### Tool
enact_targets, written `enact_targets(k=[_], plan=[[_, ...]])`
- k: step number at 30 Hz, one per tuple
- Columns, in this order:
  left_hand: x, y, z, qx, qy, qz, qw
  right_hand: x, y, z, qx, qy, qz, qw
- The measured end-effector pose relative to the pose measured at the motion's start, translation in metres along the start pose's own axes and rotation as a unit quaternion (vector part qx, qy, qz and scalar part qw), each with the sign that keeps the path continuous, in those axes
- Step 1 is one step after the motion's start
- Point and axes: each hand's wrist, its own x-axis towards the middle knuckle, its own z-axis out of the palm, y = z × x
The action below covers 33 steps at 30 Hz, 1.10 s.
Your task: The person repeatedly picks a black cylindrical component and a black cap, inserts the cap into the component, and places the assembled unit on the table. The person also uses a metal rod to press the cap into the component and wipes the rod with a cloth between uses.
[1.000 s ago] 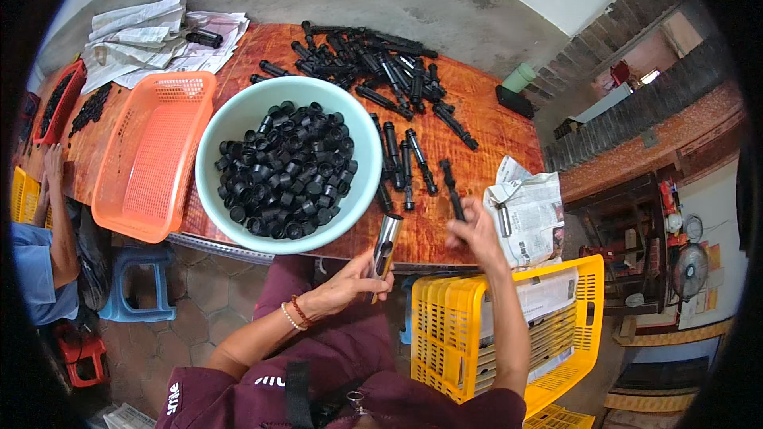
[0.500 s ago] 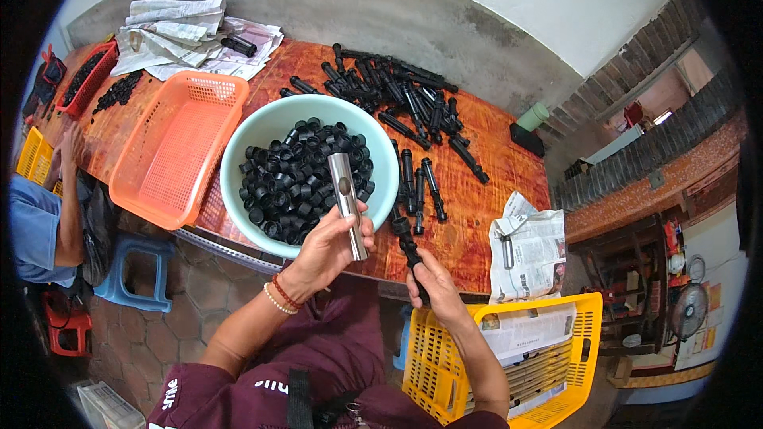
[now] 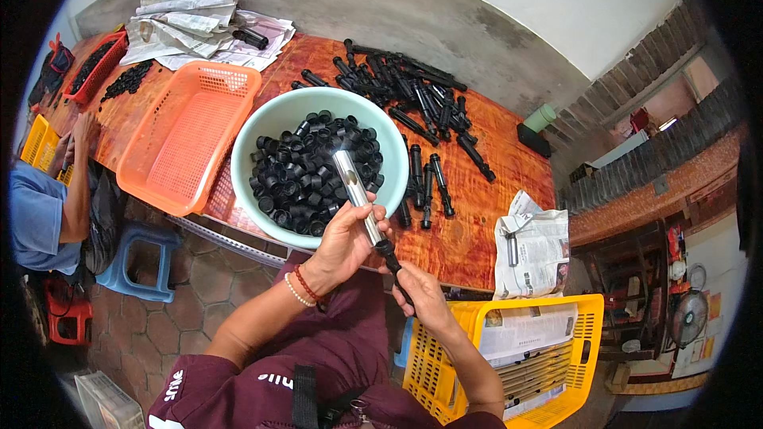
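Observation:
Fingers of my left hand (image 3: 346, 240) wrap round a shiny metal tube (image 3: 354, 189) with an oval hole in its side, tilted over the near rim of the bowl. My right hand (image 3: 420, 294) grips a slim black rod-shaped part (image 3: 388, 252), whose upper end meets the tube's lower end; whether it sits inside the tube I cannot tell. Just beyond my hands is a pale green bowl (image 3: 243, 160) with many short black caps (image 3: 290, 174) in it. Similar black rods (image 3: 421, 103) lie heaped on the wooden table (image 3: 497, 246), with several nearer the bowl.
Left of the bowl stands an orange basket (image 3: 151, 200). A yellow crate (image 3: 590, 349) holding newspaper and rods is by my right forearm. Newspaper (image 3: 540, 242) bearing another metal tube (image 3: 512, 249) overhangs the table's right end. Another person (image 3: 52, 210) works at far left, near a blue stool (image 3: 135, 266).
My hands have come together: the black rod, held apart before, now meets the lower end of the metal tube. The view has shifted slightly.

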Motion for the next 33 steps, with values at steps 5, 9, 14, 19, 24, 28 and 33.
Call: enact_targets(k=[5, 9, 14, 19, 24, 28, 33], plan=[[-0.001, -0.002, -0.005, -0.037, 0.004, 0.009, 0.999, -0.001, 0.010, 0.004, 0.011, 0.027, -0.027, 0.999], [-0.002, -0.002, -0.001, -0.056, 0.005, -0.002, 0.998, 0.000, 0.011, 0.003, -0.019, 0.038, -0.023, 0.999], [-0.007, -0.012, 0.002, 0.027, 0.012, 0.002, 1.000, 0.003, 0.010, 0.011, -0.033, 0.059, -0.016, 0.998], [-0.011, -0.030, 0.006, 0.125, 0.002, -0.010, 0.992, 0.007, 0.020, 0.008, -0.057, 0.097, -0.013, 0.994], [-0.009, -0.032, 0.006, 0.119, -0.024, -0.021, 0.992, 0.006, 0.019, 0.005, 0.012, 0.063, -0.024, 0.998], [-0.010, -0.030, 0.009, 0.118, -0.024, -0.027, 0.992, 0.007, 0.014, 0.007, 0.013, 0.055, -0.026, 0.998], [-0.014, -0.032, 0.008, 0.134, -0.010, -0.054, 0.989, 0.006, 0.020, 0.009, -0.040, 0.094, -0.004, 0.995]])
